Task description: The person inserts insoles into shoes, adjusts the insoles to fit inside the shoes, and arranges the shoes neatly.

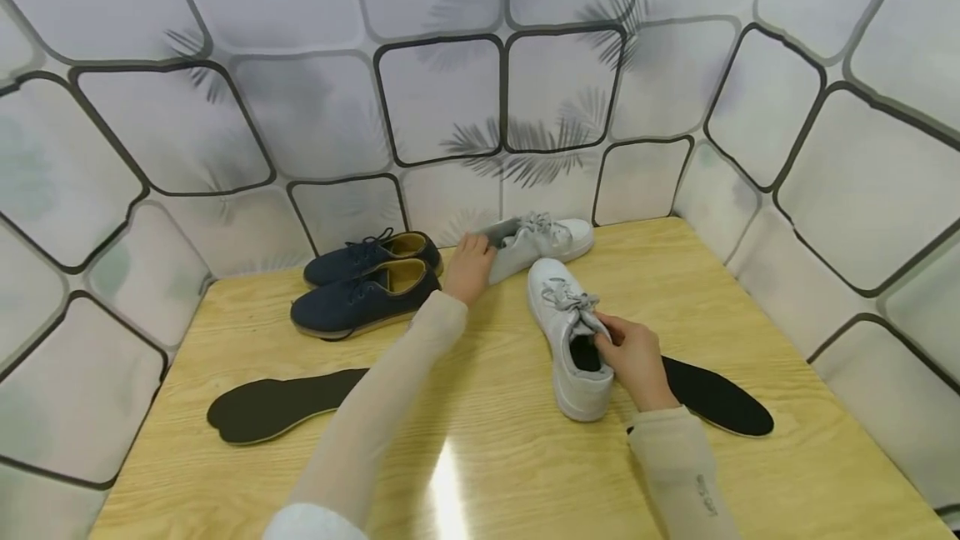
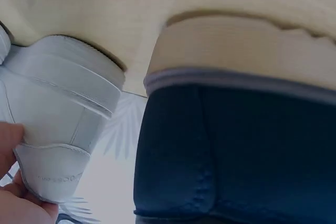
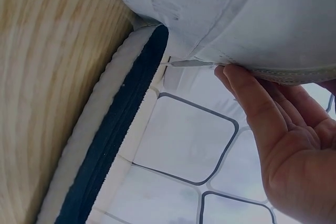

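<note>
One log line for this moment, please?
left hand: pinches far white shoe by heel; right hand: grips near white shoe by collar; navy shoes: side by side; insoles: on table

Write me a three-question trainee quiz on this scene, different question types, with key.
1. Where does the right grip pinch the near white shoe?
A) At the toe
B) Under the sole
C) At the opening

2. True or false: the left grip holds the far white shoe at its heel.

3. How many dark insoles lie on the table?

Key: 1: C; 2: true; 3: two.
</note>
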### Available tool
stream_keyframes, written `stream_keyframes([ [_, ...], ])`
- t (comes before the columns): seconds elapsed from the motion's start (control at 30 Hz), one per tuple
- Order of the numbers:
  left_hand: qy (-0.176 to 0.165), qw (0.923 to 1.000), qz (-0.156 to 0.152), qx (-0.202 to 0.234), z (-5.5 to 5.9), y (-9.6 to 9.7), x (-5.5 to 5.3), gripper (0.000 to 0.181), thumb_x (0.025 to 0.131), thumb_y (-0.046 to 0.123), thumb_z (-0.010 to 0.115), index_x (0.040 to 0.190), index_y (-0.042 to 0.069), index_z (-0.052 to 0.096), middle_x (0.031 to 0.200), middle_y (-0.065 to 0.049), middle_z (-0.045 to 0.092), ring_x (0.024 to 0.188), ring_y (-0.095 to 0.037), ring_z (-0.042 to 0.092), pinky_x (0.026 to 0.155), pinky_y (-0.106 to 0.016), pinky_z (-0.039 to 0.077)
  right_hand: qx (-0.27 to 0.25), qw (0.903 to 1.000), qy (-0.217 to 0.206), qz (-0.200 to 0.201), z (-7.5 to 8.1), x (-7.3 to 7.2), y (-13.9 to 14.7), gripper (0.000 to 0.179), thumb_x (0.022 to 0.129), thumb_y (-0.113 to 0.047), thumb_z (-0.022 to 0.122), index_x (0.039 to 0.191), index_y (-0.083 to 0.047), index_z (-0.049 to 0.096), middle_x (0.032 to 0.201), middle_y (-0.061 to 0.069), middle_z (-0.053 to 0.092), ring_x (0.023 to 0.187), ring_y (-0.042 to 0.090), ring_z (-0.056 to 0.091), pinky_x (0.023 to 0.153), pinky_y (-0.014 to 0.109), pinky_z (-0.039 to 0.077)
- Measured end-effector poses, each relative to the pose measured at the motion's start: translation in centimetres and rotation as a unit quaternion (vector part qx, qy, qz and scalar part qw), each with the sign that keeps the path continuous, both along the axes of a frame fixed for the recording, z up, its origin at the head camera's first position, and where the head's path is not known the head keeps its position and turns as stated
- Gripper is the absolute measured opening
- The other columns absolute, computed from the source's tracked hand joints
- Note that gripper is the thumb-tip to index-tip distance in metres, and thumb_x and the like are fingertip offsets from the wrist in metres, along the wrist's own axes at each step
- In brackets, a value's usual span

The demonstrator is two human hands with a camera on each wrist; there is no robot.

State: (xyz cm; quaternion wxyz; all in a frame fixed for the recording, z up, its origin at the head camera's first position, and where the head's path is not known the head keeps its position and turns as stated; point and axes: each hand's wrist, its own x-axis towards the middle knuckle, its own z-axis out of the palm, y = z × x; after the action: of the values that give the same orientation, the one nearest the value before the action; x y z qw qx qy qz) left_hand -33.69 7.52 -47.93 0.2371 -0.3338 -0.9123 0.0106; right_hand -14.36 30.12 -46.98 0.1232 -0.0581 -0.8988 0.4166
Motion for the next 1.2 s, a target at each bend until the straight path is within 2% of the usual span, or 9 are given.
stream_keyframes([
  [0.17, 0.023, 0.9997, 0.006, -0.008, -0.4, -0.4, 1.3, 0.021, 0.088, 0.002, 0.062, 0.109, 0.003, 0.067, 0.106, -0.012, 0.054, 0.106, -0.029, 0.049, 0.107, -0.042, 0.031, 0.0, 1.0, 0.002, 0.001, -0.4, 0.1, 0.1, 0.035, 0.088, -0.001, 0.06, 0.123, 0.003, 0.063, 0.114, 0.025, 0.064, 0.105, 0.035, 0.063, 0.085, 0.045, 0.052],
  [0.43, 0.03, 0.9944, 0.039, -0.094, -0.3, -0.2, 3.3, 0.021, 0.095, 0.01, 0.053, 0.112, 0.007, 0.066, 0.108, -0.009, 0.055, 0.104, -0.025, 0.048, 0.102, -0.038, 0.034, 0.005, 0.9999, -0.01, 0.004, -0.7, 0.0, 0.3, 0.036, 0.09, -0.004, 0.059, 0.126, 0.002, 0.062, 0.116, 0.026, 0.064, 0.106, 0.037, 0.062, 0.084, 0.046, 0.052],
  [0.63, 0.046, 0.9898, 0.057, -0.122, 0.0, 0.0, 4.6, 0.021, 0.096, 0.015, 0.051, 0.106, 0.009, 0.068, 0.103, -0.007, 0.056, 0.098, -0.023, 0.049, 0.094, -0.037, 0.036, 0.006, 0.9999, -0.007, 0.006, -0.6, -0.1, 0.3, 0.036, 0.09, -0.003, 0.059, 0.125, 0.003, 0.062, 0.116, 0.026, 0.063, 0.105, 0.038, 0.062, 0.084, 0.046, 0.052],
  [0.8, 0.038, 0.9896, 0.067, -0.122, 0.4, -0.2, 5.8, 0.019, 0.097, 0.015, 0.05, 0.1, 0.01, 0.068, 0.1, -0.006, 0.056, 0.093, -0.022, 0.048, 0.088, -0.036, 0.037, 0.012, 0.9998, -0.014, 0.005, -0.4, 0.0, 0.4, 0.036, 0.091, -0.004, 0.058, 0.126, 0.002, 0.061, 0.115, 0.027, 0.063, 0.105, 0.038, 0.062, 0.083, 0.046, 0.052],
  [1.0, 0.033, 0.9926, 0.077, -0.088, 0.3, -0.7, 6.9, 0.017, 0.097, 0.013, 0.052, 0.093, 0.009, 0.068, 0.095, -0.007, 0.056, 0.088, -0.023, 0.048, 0.081, -0.035, 0.039, 0.015, 0.9997, -0.017, 0.004, -0.3, 0.1, 0.4, 0.037, 0.09, -0.005, 0.058, 0.127, 0.002, 0.061, 0.115, 0.028, 0.063, 0.103, 0.039, 0.063, 0.083, 0.047, 0.052],
  [1.2, 0.021, 0.9929, 0.087, -0.079, 0.4, -1.1, 8.1, 0.019, 0.098, 0.014, 0.052, 0.091, 0.008, 0.069, 0.095, -0.008, 0.057, 0.086, -0.023, 0.05, 0.081, -0.036, 0.04, 0.011, 0.9998, -0.013, 0.007, 0.0, 0.0, 0.0, 0.037, 0.09, -0.005, 0.058, 0.127, 0.002, 0.061, 0.116, 0.028, 0.063, 0.104, 0.04, 0.062, 0.083, 0.047, 0.052],
])
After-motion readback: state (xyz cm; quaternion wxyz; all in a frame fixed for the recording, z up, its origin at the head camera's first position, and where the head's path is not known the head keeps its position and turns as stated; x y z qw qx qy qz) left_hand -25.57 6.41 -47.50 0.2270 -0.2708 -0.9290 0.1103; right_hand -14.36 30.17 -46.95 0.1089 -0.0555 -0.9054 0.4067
